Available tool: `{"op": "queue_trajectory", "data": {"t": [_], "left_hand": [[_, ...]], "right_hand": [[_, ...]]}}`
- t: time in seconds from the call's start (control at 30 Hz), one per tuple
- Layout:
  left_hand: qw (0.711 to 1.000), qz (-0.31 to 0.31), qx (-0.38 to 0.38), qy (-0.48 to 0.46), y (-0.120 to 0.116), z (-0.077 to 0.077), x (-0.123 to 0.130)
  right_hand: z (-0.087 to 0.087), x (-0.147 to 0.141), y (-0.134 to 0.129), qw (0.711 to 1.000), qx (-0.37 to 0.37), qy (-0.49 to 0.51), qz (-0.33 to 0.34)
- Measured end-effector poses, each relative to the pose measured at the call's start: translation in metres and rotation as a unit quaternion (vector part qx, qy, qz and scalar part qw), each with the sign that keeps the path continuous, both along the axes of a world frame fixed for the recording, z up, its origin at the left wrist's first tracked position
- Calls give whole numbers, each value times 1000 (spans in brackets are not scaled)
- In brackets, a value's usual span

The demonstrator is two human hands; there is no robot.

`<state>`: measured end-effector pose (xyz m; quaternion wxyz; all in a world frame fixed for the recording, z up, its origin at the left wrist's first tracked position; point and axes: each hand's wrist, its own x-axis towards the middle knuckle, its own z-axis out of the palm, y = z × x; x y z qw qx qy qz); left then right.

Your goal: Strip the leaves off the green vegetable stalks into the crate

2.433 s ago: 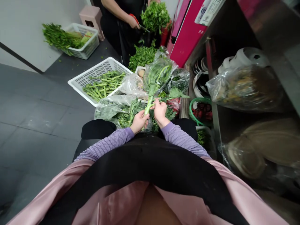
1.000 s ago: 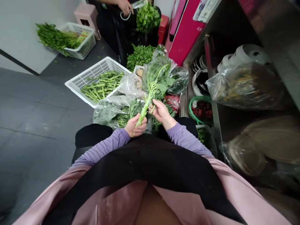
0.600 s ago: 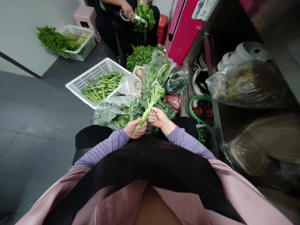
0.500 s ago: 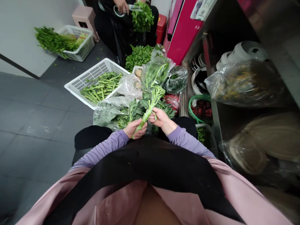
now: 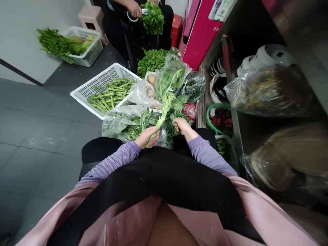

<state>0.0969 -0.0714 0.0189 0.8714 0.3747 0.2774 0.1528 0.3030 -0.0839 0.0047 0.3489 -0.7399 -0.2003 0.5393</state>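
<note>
My left hand (image 5: 148, 137) is closed round the lower stem of a broccolini stalk (image 5: 164, 114), a thick pale-green stem with a budded head. The stalk tilts up and away, its head in front of a clear bag. Just right of it, my right hand (image 5: 182, 126) is closed on a green leaf (image 5: 179, 104) by its stalk, apart from the stem. Beneath both hands lie dark broccolini leaves (image 5: 170, 128), partly hidden. A clear plastic bag (image 5: 112, 121) with more leafy stalks is left of my left hand.
A white basket (image 5: 84, 89) holds trimmed stalks. Bagged green vegetables (image 5: 170, 77) stand ahead. Across from me, a person's hand (image 5: 134, 9) holds scissors by leafy greens (image 5: 153, 18). A metal shelf (image 5: 237, 136) with bags and a green basket (image 5: 217, 131) line the right.
My right hand has moved right, away from the stalk, with the leaf. The stalk in my left hand now stands more upright. The other person's greens have shifted slightly left.
</note>
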Motion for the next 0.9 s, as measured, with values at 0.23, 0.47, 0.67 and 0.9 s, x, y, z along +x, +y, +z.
{"op": "queue_trajectory", "data": {"t": [0.23,0.47,0.67,0.9], "left_hand": [[1000,-5,-8,2,-2,-10,-3],[999,-34,-3,-5,-11,-12,-2],[993,-105,-7,-58,-15,-9,-4],[970,-175,-102,-137,-15,-3,-5]], "right_hand": [[2,25,31,991,43,-114,55],[38,-30,20,917,264,283,-95],[42,-36,7,924,20,367,101],[48,-29,-2,897,247,363,-42]]}}
